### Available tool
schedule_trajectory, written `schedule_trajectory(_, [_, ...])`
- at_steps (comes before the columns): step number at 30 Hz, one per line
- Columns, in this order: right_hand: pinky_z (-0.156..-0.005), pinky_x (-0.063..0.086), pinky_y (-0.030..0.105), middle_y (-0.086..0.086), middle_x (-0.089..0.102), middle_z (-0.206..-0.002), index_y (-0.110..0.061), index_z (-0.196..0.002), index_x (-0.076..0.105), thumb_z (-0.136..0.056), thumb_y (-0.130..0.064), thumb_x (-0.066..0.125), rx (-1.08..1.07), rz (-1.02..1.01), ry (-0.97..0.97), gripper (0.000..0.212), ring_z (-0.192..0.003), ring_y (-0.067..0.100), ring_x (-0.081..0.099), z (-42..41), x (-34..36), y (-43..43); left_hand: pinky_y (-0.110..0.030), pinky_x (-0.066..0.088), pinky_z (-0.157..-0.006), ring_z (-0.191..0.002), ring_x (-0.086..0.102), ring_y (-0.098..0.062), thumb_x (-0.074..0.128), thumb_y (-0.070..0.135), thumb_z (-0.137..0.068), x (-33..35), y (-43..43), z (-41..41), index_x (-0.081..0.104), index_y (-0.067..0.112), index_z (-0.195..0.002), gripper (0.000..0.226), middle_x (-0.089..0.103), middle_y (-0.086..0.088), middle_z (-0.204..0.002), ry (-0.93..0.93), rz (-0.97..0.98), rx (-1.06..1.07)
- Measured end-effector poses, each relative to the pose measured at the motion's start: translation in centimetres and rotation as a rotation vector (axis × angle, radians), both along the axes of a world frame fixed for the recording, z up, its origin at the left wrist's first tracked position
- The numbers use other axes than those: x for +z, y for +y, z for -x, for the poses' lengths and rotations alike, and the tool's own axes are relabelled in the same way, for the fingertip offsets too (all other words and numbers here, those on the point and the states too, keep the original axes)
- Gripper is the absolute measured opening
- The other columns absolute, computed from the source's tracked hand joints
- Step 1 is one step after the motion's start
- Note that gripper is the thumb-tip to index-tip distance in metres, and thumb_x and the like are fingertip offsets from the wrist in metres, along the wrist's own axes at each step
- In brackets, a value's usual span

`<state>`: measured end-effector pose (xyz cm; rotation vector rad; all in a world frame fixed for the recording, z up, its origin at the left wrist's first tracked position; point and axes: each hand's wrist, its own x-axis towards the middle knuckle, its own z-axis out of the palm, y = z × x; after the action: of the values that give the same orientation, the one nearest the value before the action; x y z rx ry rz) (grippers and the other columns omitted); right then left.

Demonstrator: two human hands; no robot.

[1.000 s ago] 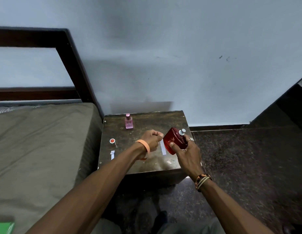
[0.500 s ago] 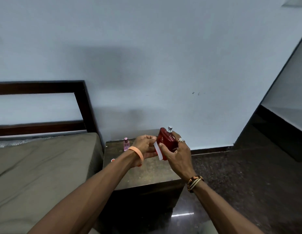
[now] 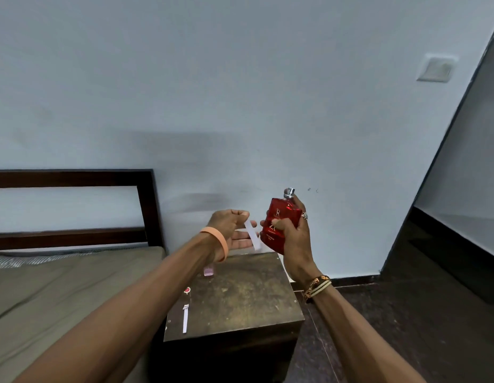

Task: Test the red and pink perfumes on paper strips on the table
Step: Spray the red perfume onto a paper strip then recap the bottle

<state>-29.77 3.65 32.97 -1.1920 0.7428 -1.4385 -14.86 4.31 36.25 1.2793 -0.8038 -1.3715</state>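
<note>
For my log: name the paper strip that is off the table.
The strip pinched in the left hand, beside the red perfume; the other strip lies flat on the table.

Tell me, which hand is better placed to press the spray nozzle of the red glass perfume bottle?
The right hand: it grips the red glass perfume bottle, one finger beside its silver spray nozzle. The left hand pinches the white paper strip.
</note>
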Motion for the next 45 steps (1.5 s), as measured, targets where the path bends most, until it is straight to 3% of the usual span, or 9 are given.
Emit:
schedule_trajectory(5, [-0.074, 0.051, 0.044, 0.022, 0.062, -0.116, -0.019, -0.126, 0.062, -0.077, -0.028, 0.053, 0.387, -0.100, -0.267, 0.051, -0.085, 0.032, 0.063, 1.4, 1.5, 1.2, -0.041, 0.059, -0.071, -0.082, 0.071, -0.032, 0.056, 0.008, -0.093, 2.5, 0.4, -0.4, 0.057, 0.004, -0.098, 0.007, 0.071, -0.017, -0.098, -0.152, 0.121, 0.063])
schedule_trajectory(8, [-0.078, 0.051, 0.045, 0.024, 0.059, -0.118, -0.007, -0.146, 0.039, -0.069, -0.037, 0.068, 0.500, -0.090, -0.312, 0.087, -0.090, 0.034, 0.061, 1.6, 2.0, 1.8, -0.044, 0.059, -0.077, -0.081, 0.071, -0.030, 0.058, 0.006, -0.091, 3.5, 0.4, -0.2, 0.059, 0.006, -0.095, 0.004, 0.071, -0.016, -0.097, -0.232, 0.178, 0.094])
schedule_trajectory(13, [-0.082, 0.050, 0.050, 0.022, 0.060, -0.113, -0.022, -0.144, 0.045, -0.072, -0.034, 0.071, 0.538, -0.023, -0.322, 0.078, -0.095, 0.034, 0.060, 1.6, 3.0, 2.3, -0.039, 0.060, -0.073, -0.081, 0.072, -0.028, 0.059, 0.007, -0.091, 4.9, 0.3, 0.2, 0.061, 0.005, -0.100, 0.009, 0.072, -0.014, -0.097, -0.297, 0.262, 0.110])
schedule_trajectory(17, [-0.071, 0.053, 0.044, 0.015, 0.062, -0.105, -0.043, -0.139, 0.047, -0.084, -0.027, 0.059, 0.416, 0.047, -0.099, 0.059, -0.085, 0.032, 0.064, 1.5, 3.2, 2.6, -0.042, 0.059, -0.077, -0.080, 0.072, -0.027, 0.061, 0.007, -0.090, 5.8, -0.2, 0.3, 0.062, 0.005, -0.104, 0.014, 0.072, -0.013, -0.098, -0.334, 0.303, 0.123])
schedule_trajectory(20, [-0.070, 0.053, 0.028, 0.012, 0.056, -0.108, -0.060, -0.140, 0.032, -0.084, -0.031, 0.059, 0.162, 0.245, 0.304, 0.069, -0.086, 0.019, 0.060, 1.3, 3.1, 3.3, -0.035, 0.060, -0.073, -0.079, 0.073, -0.024, 0.061, 0.006, -0.089, 6.0, -0.5, 0.0, 0.063, 0.001, -0.108, 0.019, 0.072, -0.014, -0.098, -0.325, 0.315, 0.120])
schedule_trajectory(22, [-0.074, 0.048, 0.010, 0.001, 0.042, -0.119, -0.059, -0.144, 0.022, -0.081, -0.037, 0.060, -0.017, 0.386, 0.561, 0.077, -0.098, 0.002, 0.051, 1.0, 2.6, 3.5, -0.032, 0.060, -0.070, -0.077, 0.073, -0.021, 0.061, 0.007, -0.089, 6.0, -0.7, -0.1, 0.065, 0.001, -0.107, 0.019, 0.072, -0.013, -0.097, -0.360, 0.330, 0.130])
schedule_trajectory(25, [-0.072, 0.046, 0.007, -0.005, 0.033, -0.123, -0.055, -0.147, 0.020, -0.077, -0.037, 0.060, -0.201, 0.511, 0.764, 0.083, -0.105, 0.001, 0.046, 0.6, 1.7, 3.1, -0.034, 0.060, -0.072, -0.077, 0.073, -0.022, 0.063, 0.009, -0.088, 5.9, -0.8, -0.1, 0.066, 0.001, -0.106, 0.020, 0.073, -0.014, -0.096, -0.384, 0.336, 0.142])
schedule_trajectory(33, [-0.077, 0.055, 0.025, 0.005, 0.034, -0.128, -0.044, -0.150, 0.022, -0.073, -0.040, 0.061, -0.383, 0.604, 0.970, 0.087, -0.103, 0.017, 0.047, -0.3, 1.2, 1.9, -0.022, 0.055, -0.051, -0.063, 0.070, -0.013, 0.065, 0.010, -0.088, 6.5, -0.8, 0.1, 0.066, 0.002, -0.104, 0.019, 0.070, -0.005, -0.081, -0.388, 0.305, 0.102])
schedule_trajectory(45, [-0.072, 0.051, 0.024, 0.002, 0.035, -0.122, -0.039, -0.144, 0.034, -0.072, -0.039, 0.065, -0.364, 0.576, 1.026, 0.079, -0.098, 0.019, 0.048, -0.9, 1.4, 1.5, -0.031, 0.060, -0.064, -0.075, 0.072, -0.024, 0.064, 0.009, -0.088, 6.3, -1.3, -0.4, 0.066, 0.003, -0.103, 0.017, 0.071, -0.013, -0.093, -0.365, 0.288, 0.101])
